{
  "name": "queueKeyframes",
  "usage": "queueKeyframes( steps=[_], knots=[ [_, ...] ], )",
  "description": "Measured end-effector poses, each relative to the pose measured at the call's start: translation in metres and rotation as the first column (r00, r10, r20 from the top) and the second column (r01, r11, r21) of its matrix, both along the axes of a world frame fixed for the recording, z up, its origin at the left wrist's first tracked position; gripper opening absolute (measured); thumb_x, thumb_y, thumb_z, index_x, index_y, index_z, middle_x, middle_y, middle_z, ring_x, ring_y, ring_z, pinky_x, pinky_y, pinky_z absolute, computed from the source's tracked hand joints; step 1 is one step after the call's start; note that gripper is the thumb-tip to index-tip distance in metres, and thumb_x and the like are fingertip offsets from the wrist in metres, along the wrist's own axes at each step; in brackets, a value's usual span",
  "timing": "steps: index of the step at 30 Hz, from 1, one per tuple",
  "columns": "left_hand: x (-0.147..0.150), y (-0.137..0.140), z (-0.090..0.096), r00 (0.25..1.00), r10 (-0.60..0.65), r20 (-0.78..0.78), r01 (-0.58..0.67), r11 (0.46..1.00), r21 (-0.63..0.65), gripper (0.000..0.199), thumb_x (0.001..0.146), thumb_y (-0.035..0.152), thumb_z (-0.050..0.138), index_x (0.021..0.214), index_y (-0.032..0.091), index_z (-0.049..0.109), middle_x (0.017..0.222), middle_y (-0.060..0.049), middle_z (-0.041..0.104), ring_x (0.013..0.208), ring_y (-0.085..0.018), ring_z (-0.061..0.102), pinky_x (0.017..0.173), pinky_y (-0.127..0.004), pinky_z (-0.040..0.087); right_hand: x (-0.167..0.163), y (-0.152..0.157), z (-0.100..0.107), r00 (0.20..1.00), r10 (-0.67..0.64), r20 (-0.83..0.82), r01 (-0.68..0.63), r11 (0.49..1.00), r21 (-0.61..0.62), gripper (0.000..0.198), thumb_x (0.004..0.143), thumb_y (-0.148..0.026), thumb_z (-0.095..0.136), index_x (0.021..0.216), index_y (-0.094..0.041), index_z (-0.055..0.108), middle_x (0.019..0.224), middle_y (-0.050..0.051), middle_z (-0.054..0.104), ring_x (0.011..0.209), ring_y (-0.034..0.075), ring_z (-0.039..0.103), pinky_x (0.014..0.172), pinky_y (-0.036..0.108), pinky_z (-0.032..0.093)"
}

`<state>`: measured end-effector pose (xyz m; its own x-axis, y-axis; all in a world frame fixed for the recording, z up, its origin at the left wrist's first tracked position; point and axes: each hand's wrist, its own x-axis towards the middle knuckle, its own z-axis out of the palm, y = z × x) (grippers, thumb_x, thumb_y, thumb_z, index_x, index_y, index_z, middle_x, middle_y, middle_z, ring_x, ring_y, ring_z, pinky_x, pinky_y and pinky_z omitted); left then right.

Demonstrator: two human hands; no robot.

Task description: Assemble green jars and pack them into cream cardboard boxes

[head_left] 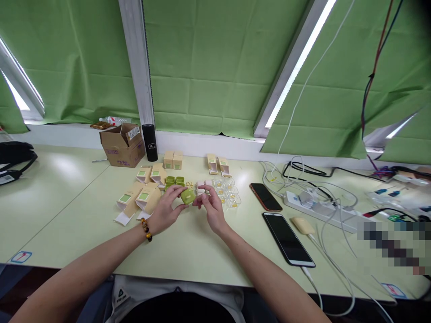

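My left hand (166, 208), with a beaded bracelet on its wrist, is closed on a small green rounded square case (187, 196) held above the table. Just right of the case is my right hand (213, 210), its index finger stretched out and its other fingers partly bent; I see nothing in it. Behind my left hand sit more green cases (170, 180), partly hidden. Small yellow pieces (189, 184) lie beside them. Pale pink blocks (200, 184) and several clear plastic pieces with yellow centres (232, 196) lie behind and right of my right hand.
Opened cartons (129, 197) stand left of my hands, with closed cartons (173, 160) and two more cartons (218, 165) behind. A cardboard box (123, 146) and black bottle (150, 142) stand further back. Phones (288, 240), a power strip (319, 210) and cables occupy the right.
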<state>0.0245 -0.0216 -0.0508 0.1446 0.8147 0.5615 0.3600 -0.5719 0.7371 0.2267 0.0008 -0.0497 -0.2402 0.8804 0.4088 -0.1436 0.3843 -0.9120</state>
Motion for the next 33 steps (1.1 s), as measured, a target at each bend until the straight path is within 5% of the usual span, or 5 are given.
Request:
queueKeyframes(
  steps=[5, 14, 19, 26, 33],
  knots=[
    [0.002, 0.014, -0.005, 0.888, -0.053, 0.457, 0.176, 0.957, -0.231, 0.051, 0.083, 0.039, 0.085, 0.128, 0.02, 0.069, 0.132, -0.014, 0.066, 0.117, -0.027, 0.064, 0.106, -0.044, 0.05, 0.013, 0.006, 0.007, 0.958, -0.262, 0.114, 0.247, 0.96, 0.132, 0.026, 0.1, -0.043, 0.058, 0.114, -0.022, 0.065, 0.077, 0.0, 0.068, 0.075, 0.019, 0.065, 0.075, 0.033, 0.052],
    [0.0, 0.015, -0.002, 0.741, -0.011, 0.671, 0.306, 0.896, -0.322, 0.042, 0.085, 0.041, 0.084, 0.12, 0.02, 0.072, 0.123, -0.007, 0.071, 0.106, -0.017, 0.065, 0.098, -0.031, 0.05, 0.063, 0.04, 0.045, 0.786, -0.527, 0.323, 0.48, 0.85, 0.217, 0.026, 0.092, -0.029, 0.052, 0.093, -0.019, 0.076, 0.08, 0.005, 0.073, 0.073, 0.02, 0.064, 0.066, 0.031, 0.045],
    [-0.001, 0.016, -0.001, 0.689, -0.02, 0.724, 0.35, 0.885, -0.309, 0.035, 0.087, 0.035, 0.083, 0.117, 0.018, 0.073, 0.119, -0.007, 0.073, 0.103, -0.016, 0.066, 0.1, -0.032, 0.048, 0.087, 0.043, 0.056, 0.39, -0.564, 0.727, 0.321, 0.824, 0.467, 0.027, 0.086, -0.014, 0.057, 0.087, -0.026, 0.082, 0.082, 0.008, 0.077, 0.083, 0.026, 0.066, 0.067, 0.033, 0.041],
    [-0.001, 0.015, -0.001, 0.705, -0.03, 0.708, 0.34, 0.891, -0.301, 0.038, 0.088, 0.036, 0.083, 0.121, 0.02, 0.073, 0.122, -0.007, 0.073, 0.107, -0.017, 0.066, 0.1, -0.032, 0.048, 0.118, 0.043, 0.042, 0.012, -0.534, 0.846, 0.151, 0.837, 0.526, 0.023, 0.076, -0.007, 0.07, 0.087, -0.024, 0.083, 0.094, 0.013, 0.079, 0.098, 0.032, 0.063, 0.081, 0.04, 0.043],
    [-0.001, 0.016, -0.002, 0.702, -0.021, 0.712, 0.333, 0.893, -0.301, 0.04, 0.087, 0.037, 0.083, 0.122, 0.021, 0.073, 0.122, -0.006, 0.073, 0.106, -0.017, 0.066, 0.1, -0.032, 0.048, 0.133, 0.036, 0.052, 0.133, -0.353, 0.926, 0.139, 0.932, 0.335, 0.018, 0.076, -0.008, 0.071, 0.067, -0.023, 0.075, 0.086, 0.011, 0.074, 0.098, 0.03, 0.063, 0.076, 0.036, 0.045]
  ],
)
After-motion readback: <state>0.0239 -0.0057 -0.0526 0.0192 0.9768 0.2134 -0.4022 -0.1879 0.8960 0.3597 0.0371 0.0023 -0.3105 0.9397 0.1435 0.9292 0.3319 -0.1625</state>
